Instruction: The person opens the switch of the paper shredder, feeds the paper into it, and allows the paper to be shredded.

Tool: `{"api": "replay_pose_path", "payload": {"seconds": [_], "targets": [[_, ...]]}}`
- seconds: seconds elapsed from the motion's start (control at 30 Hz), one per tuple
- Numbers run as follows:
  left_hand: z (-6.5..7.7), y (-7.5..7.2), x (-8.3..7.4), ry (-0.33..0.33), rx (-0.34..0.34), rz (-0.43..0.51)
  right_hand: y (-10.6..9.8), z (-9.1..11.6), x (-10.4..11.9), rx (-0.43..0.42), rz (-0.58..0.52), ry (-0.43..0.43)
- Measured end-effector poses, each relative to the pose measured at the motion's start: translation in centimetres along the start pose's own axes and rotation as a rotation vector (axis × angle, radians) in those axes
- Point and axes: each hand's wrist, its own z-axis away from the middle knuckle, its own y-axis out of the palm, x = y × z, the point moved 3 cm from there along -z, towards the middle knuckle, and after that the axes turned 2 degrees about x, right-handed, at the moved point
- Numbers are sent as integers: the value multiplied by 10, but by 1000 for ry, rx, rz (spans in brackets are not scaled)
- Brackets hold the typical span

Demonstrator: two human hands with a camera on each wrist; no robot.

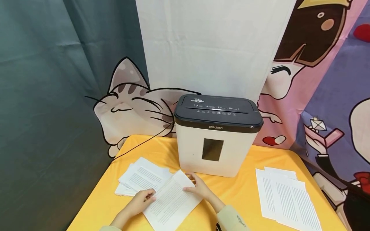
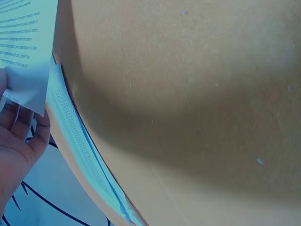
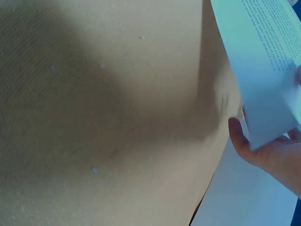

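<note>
A printed sheet of paper (image 1: 170,202) is held up between both hands, tilted in front of the body. My left hand (image 1: 142,200) pinches its left edge, thumb on the printed face and fingers behind, as the left wrist view also shows. On the opposite edge my right hand (image 1: 199,187) grips the sheet near its top corner, fingers spread behind it and thumb in front. Just beyond the left hand lies a loose pile of printed sheets (image 1: 141,176). Behind the held sheet stands a paper shredder (image 1: 214,144), white with a black top and a narrow feed slot.
Several overlapping printed sheets (image 1: 289,195) lie at the table's right side. A yellow cloth (image 1: 225,192) covers the table. A thin black cord (image 1: 141,142) runs left from the shredder over the table edge. Curtains with cartoon pictures hang close behind.
</note>
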Motion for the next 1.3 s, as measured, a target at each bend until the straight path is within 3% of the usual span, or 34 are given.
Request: {"api": "replay_pose_path", "payload": {"seconds": [0.27, 0.43, 0.6, 0.77, 0.9, 1.17, 1.3], "targets": [[-2, 4, -7, 30, -57, -1, -3, 8, 11, 90, -131, 10], [-6, 5, -12, 16, -85, -14, -9, 15, 22, 130, -199, 95], [-9, 5, -17, 2, -108, -29, -13, 19, 25, 115, -214, 142], [-12, 6, -19, -28, -107, -17, -15, 24, 28, 64, -210, 128], [-11, 9, -16, -52, -97, 53, -18, 31, 29, 32, -195, 97], [-11, 15, -2, -86, -106, 281, -28, 40, 29, -47, -172, 74], [-16, 13, -13, -109, -116, 393, -32, 42, 28, -67, -182, 67]]}}
